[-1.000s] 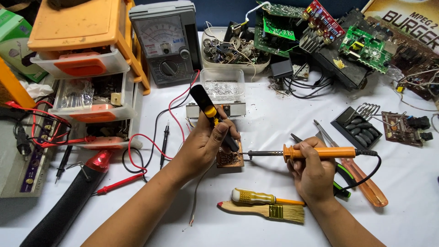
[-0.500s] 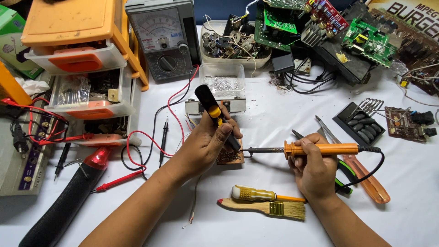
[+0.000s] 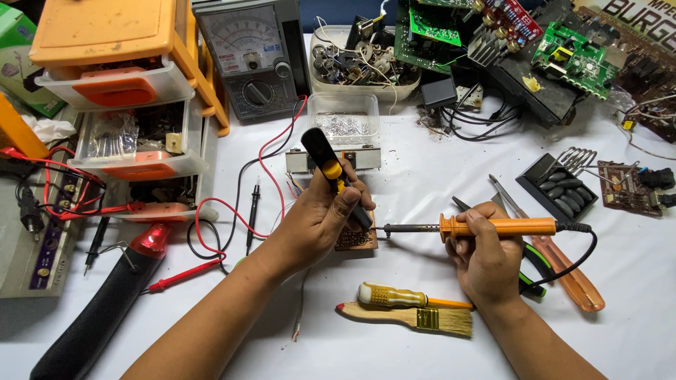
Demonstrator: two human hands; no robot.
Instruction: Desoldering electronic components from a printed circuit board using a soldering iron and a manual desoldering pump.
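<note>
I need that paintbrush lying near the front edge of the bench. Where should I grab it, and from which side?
Take the paintbrush by its bare wooden handle, the tapered left end, coming straight down from above. It lies flat with bristles pointing right, near the right hand. The yellow-handled screwdriver lies close along its far side, so pinch near the handle tip, where there looks to be more room.

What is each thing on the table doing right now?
Left hand: holds black-and-yellow tool tilted over small circuit board.
Right hand: holds orange soldering iron, level, tip toward board.
Brush: lying flat.
Yellow screwdriver: lying flat.
Middle drawer: pulled out.
</note>
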